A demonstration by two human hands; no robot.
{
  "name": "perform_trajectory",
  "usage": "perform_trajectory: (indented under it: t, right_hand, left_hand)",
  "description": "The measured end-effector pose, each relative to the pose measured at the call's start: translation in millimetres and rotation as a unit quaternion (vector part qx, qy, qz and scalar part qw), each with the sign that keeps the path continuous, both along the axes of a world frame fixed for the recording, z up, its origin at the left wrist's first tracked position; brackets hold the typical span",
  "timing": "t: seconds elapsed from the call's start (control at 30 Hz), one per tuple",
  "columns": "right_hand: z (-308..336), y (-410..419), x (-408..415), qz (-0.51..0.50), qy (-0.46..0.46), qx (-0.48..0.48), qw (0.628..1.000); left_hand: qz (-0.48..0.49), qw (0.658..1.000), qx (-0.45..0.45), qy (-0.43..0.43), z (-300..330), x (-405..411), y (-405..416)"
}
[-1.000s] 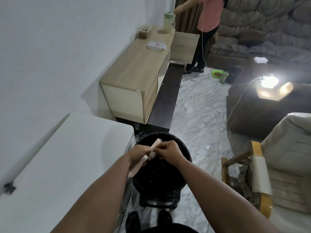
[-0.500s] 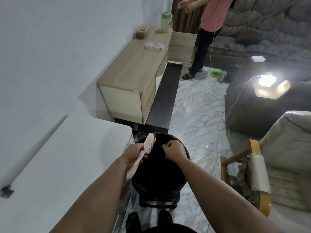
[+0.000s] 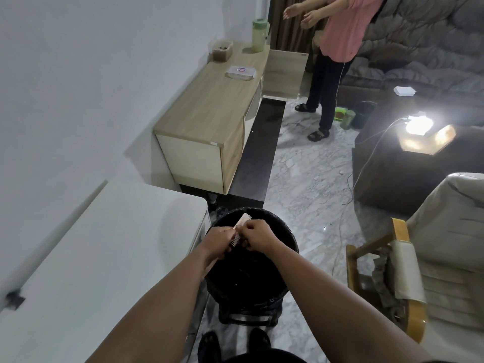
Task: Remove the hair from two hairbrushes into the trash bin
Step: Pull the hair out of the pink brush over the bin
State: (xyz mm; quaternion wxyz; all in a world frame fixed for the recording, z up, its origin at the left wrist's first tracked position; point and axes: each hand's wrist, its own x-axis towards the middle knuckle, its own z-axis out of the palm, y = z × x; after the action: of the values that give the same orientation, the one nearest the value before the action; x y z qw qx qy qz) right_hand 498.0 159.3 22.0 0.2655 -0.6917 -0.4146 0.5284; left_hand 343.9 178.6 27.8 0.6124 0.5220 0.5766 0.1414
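Note:
A pink hairbrush [image 3: 242,223] is held over the round black trash bin [image 3: 285,273], bristles facing right. My left hand [image 3: 217,241] grips its handle, which is mostly hidden. My right hand [image 3: 258,235] is closed at the bristles, fingers pinched against them; any hair between the fingers is too small to see. Only one brush is in view.
A white table [image 3: 104,258] stands to my left, touching the bin. A wooden cabinet [image 3: 214,119] lines the wall ahead. A person in a pink shirt [image 3: 340,30] stands at the back. A wooden-armed chair [image 3: 408,271] is on the right, with a lit lamp [image 3: 419,127] behind it.
My right hand has moved left, back onto the brush's bristles, after being apart from it over the bin. The brush has tipped a little. The person at the back has shifted their arms.

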Motion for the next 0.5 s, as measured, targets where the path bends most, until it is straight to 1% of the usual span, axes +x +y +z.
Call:
perform_trajectory:
  t: [0.07,0.1,0.13,0.2,0.23,0.27,0.33,0.37,0.4,0.47,0.5]
  right_hand:
    - [0.8,-2.2,13.3,-0.031,0.049,-0.017,0.998]
    - [-0.7,-4.1,23.5,-0.058,0.049,-0.027,0.997]
    - [-3.3,-5.0,36.6,-0.087,0.033,-0.042,0.995]
    - [-12.0,-5.7,65.7,-0.106,-0.051,-0.073,0.990]
    - [-13.9,-6.9,75.2,-0.091,-0.095,-0.093,0.987]
    - [-13.9,-7.9,80.1,-0.072,-0.119,-0.114,0.984]
    - [-11.3,-10.4,73.2,-0.024,-0.129,-0.144,0.981]
    - [-9.0,-9.9,65.3,-0.007,-0.129,-0.127,0.983]
    - [-6.2,-8.5,55.7,-0.003,-0.133,-0.082,0.988]
    - [0.9,-5.7,33.6,-0.036,-0.114,0.019,0.993]
    - [2.8,-3.8,23.5,-0.056,-0.092,0.046,0.993]
  left_hand:
    - [-0.009,1.000,0.017,0.017,-3.6,-7.7,5.0]
    - [-0.002,0.999,0.023,0.024,-5.7,-13.9,6.8]
    - [0.011,0.999,0.023,0.028,-8.6,-20.2,9.5]
    - [0.042,0.999,0.008,0.025,-11.1,-30.9,15.4]
    - [0.056,0.998,-0.005,0.020,-10.8,-34.2,17.2]
    - [0.069,0.997,-0.018,0.014,-9.3,-33.7,18.9]
    - [0.083,0.996,-0.033,0.000,-5.7,-25.8,18.3]
    - [0.087,0.995,-0.038,-0.008,-5.8,-20.3,17.1]
    - [0.089,0.995,-0.043,-0.013,-6.5,-15.6,15.7]
    - [0.081,0.995,-0.045,-0.021,-9.3,-9.4,13.2]
    - [0.074,0.996,-0.044,-0.024,-10.4,-6.9,12.2]
